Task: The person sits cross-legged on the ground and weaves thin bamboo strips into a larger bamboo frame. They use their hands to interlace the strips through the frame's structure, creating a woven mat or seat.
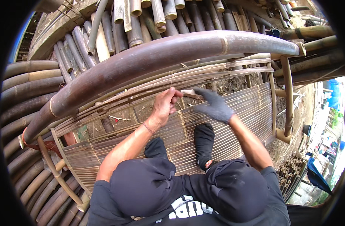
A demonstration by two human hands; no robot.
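My bare left hand (pixel 166 106) is pinched closed over the slatted bamboo bench seat (pixel 225 124). A thin strand (pixel 172 78) rises from its fingertips toward the thick brown bamboo pole (pixel 157 49) in front. To its right, my right hand (pixel 215 107) wears a grey glove and is a little blurred. Its fingers are spread apart, with nothing visible in them. Between the hands lies a short pale piece (pixel 188 92), its kind hard to make out. Loose bamboo strips (pixel 142 90) run lengthwise behind my left hand, along the gap between seat and pole.
My feet in black socks (pixel 203 141) rest on the slats. Bamboo legs (pixel 287 94) stand at the right end. Stacked curved poles (pixel 33 86) crowd the left side, and cut bamboo lengths (pixel 134 32) lie beyond the thick pole. Bundled thin tubes (pixel 291 173) are at lower right.
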